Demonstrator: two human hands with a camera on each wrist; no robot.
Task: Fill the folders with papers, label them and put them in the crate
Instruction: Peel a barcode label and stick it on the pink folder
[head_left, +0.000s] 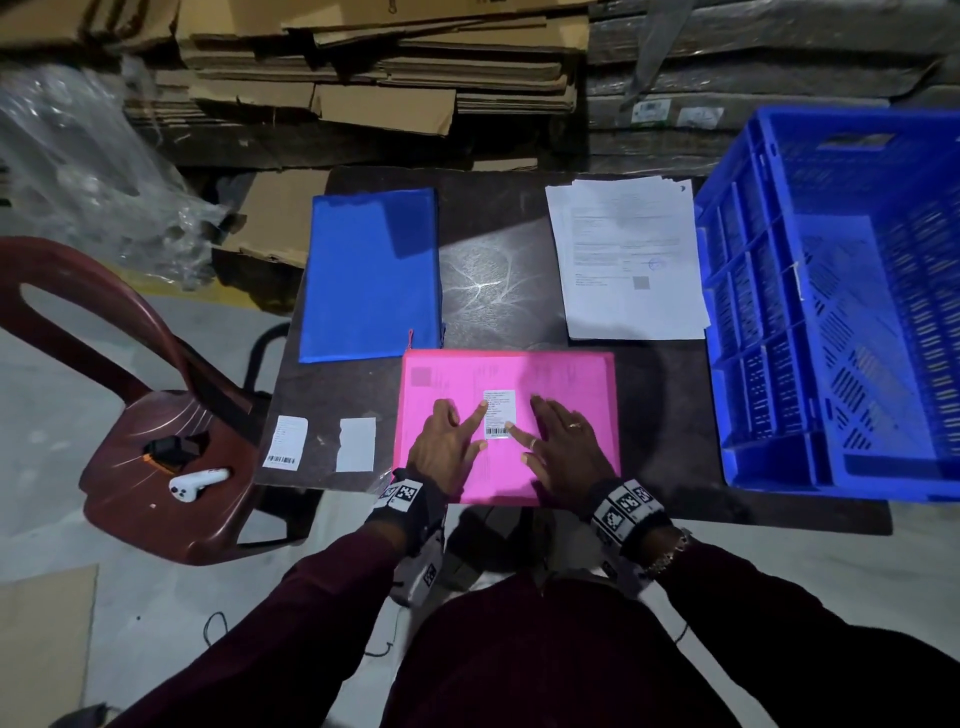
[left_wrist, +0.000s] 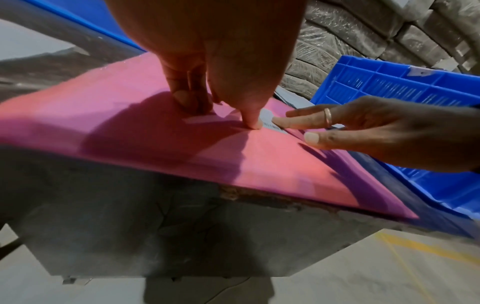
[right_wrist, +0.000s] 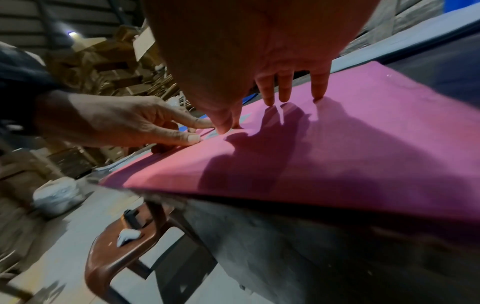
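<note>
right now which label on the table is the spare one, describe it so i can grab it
On the dark table, look left of the pink folder at the near edge. Two white rectangles lie there; the spare label is the leftmost, with a printed barcode, unlike the blank one.

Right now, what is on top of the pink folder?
A white barcode label lies on the pink folder, pressed by fingers of the left hand and right hand. Its contents are hidden.
</note>
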